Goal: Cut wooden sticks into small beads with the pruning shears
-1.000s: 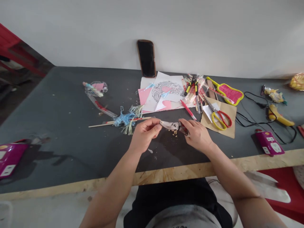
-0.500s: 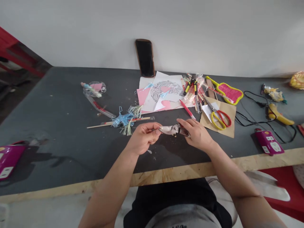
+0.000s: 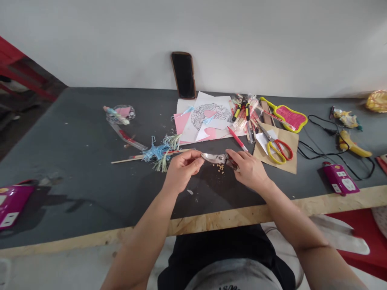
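Observation:
My right hand (image 3: 249, 167) is wrapped round the handles of metal pruning shears (image 3: 213, 158), whose blades point left. My left hand (image 3: 183, 169) is pinched at the blade tips; anything between its fingers is too small to make out. Small tan bits (image 3: 220, 168) lie on the dark tabletop just beneath the shears. Left of my left hand is a blue woven piece (image 3: 156, 152) with pale tassels, lying across thin wooden sticks (image 3: 127, 160).
A phone (image 3: 184, 75) leans on the wall behind printed paper (image 3: 208, 117). To the right lie yellow-black pliers (image 3: 242, 109), a red pen (image 3: 237, 139), scissors (image 3: 276, 150), a pink fan-shaped piece (image 3: 290, 117), a black cable and a purple box (image 3: 341, 178).
The shears have turned slightly and their blades show more clearly. More tan bits are visible below them. My left hand's fingers have shifted a little at the tips.

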`<state>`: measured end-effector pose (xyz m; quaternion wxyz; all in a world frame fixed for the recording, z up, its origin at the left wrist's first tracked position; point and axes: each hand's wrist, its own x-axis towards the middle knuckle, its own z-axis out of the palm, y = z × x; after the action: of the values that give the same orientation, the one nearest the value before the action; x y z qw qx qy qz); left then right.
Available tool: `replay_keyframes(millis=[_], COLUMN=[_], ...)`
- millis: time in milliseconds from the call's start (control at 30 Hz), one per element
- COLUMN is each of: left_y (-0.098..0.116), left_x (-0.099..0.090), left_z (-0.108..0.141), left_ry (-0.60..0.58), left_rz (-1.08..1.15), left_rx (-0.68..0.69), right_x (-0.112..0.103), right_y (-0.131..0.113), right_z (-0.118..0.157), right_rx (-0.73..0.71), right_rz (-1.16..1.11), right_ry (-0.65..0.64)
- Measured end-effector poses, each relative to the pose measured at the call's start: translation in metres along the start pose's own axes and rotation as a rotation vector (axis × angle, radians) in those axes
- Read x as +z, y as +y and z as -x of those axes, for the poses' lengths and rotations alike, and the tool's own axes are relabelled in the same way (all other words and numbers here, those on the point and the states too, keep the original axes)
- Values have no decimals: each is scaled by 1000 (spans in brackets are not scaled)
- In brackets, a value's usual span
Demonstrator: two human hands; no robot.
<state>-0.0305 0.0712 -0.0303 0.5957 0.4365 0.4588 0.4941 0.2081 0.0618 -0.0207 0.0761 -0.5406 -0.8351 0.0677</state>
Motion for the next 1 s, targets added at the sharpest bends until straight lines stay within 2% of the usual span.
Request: replay_keyframes(millis=[133,333,500,633,733,867,933,1000], left_y=[-3,8,16,12,4,-3,-2,1], left_x=[-1,0,0,-1,-1,-3,-3,-3], left_z=[1,3,3,1,0,0,1,2], left_ry=[19,-90,-153,-124,-38,96,77,26], left_rz=[-132,34,139,111,-4,-218,-212,-124], left_rx=[86,-112,-190,-217,-163,38,53,-15], right_x=[3,4,0,-1,-1,2,4,7], right_y=[5,10,4,0,0,2,5,8], right_z=[-1,0,3,4,3,0,0,0], right_rx=[-74,-155,-83,-41,-1,-25,-78,-126], right_rz=[-26,-98,-72,-17,11,9,-22,-60], right_ry=[-16,-39,-34,-72,-96,-56,-49,-54])
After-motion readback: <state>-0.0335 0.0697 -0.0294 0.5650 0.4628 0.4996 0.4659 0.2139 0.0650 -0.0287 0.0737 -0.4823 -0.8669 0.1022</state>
